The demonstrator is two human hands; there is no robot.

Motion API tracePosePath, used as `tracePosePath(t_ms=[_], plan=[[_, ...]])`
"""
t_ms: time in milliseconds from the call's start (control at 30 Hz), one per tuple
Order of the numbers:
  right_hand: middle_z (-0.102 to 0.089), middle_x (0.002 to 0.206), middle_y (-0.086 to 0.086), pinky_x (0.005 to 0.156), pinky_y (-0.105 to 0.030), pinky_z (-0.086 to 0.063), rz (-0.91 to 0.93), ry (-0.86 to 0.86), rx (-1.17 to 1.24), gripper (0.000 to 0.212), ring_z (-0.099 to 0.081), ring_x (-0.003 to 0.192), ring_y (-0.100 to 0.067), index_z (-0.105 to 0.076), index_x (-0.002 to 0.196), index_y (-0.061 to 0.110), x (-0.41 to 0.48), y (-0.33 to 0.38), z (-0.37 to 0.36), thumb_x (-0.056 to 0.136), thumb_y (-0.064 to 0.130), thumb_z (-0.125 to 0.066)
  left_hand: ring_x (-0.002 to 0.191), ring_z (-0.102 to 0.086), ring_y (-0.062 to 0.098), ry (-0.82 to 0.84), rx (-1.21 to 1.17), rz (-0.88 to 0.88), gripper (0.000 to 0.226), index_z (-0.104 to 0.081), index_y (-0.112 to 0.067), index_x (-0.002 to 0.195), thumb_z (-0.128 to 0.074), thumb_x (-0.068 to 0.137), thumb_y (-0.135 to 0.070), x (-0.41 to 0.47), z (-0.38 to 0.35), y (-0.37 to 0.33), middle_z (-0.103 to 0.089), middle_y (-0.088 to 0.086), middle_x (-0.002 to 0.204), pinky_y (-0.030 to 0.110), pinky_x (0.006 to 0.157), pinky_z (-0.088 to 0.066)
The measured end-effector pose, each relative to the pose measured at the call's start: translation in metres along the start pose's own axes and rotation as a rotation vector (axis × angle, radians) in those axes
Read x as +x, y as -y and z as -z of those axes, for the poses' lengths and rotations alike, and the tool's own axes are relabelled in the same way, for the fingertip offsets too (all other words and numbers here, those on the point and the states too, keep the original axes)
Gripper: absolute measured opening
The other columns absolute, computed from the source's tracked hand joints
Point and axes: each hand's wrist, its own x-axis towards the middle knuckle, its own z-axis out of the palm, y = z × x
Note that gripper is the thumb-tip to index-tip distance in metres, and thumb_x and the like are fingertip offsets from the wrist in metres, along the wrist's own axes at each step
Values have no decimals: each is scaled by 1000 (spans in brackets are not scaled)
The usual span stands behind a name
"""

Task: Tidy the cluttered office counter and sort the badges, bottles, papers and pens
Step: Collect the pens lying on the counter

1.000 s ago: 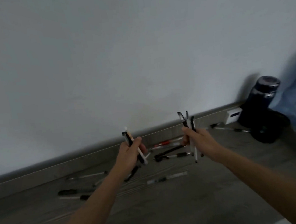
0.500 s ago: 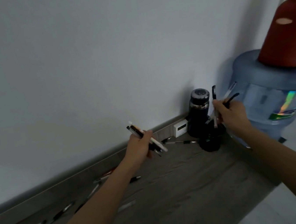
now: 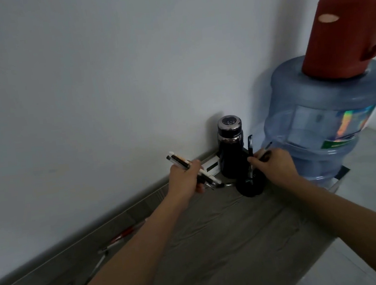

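Pens are the step in hand, so bring your right hand [image 3: 275,163] straight down over the black cup [image 3: 248,188], which stands on the counter [image 3: 227,242] just in front of the dark flask [image 3: 231,147]. Your fingers are curled round a first bunch of pens [image 3: 250,146], one black barrel sticking up above the fist. The lower ends point toward the cup's mouth, and I judge you are about to drop them in. Get the tips inside the rim before you loosen the grip, or one may glance off and roll toward the counter's edge. Mind the flask and the blue water jug [image 3: 316,133], both close beside your knuckles; a knock could tip the cup. Your left hand [image 3: 186,177] grips a second bunch of pens [image 3: 179,161], slanted, with ends poking out above and below the fist. Hold it clear of the cup until the right hand is free.

The pens look slim and mixed, with black and white barrels and some clips. Loose pens [image 3: 101,253] lie along the foot of the wall to your left, a red pen [image 3: 124,233] among them, well apart from the cup. A small white box [image 3: 211,166] sits against the wall between your left hand and the flask.
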Motion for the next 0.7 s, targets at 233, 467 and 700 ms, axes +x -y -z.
tracePosePath(t_ms=[233,467,700], plan=[[-72,83,-1,75,-29,-54,-55,131,136,16,-67,77,-13,-75,91,12,12,-8,9,76,17,-79,47,-60,24,-37,-38,45,16,-59,-5,75,-65,87,-14,23,-33,3,-65,24,75,31,46,-53],[-72,96,-1,68,-27,-53,-167,100,369,40,-66,76,-11,-69,110,12,14,-19,16,77,33,-79,52,-61,25,49,-112,148,12,-58,-4,82,-66,86,-12,40,-86,5,-61,15,71,28,44,-51],[-72,94,-2,61,-23,-49,-175,73,405,34,-65,70,-10,-68,111,15,5,-28,29,82,32,-75,68,-65,27,149,-58,154,10,-63,-7,82,-68,84,-15,49,-107,8,-66,15,79,31,53,-56]])
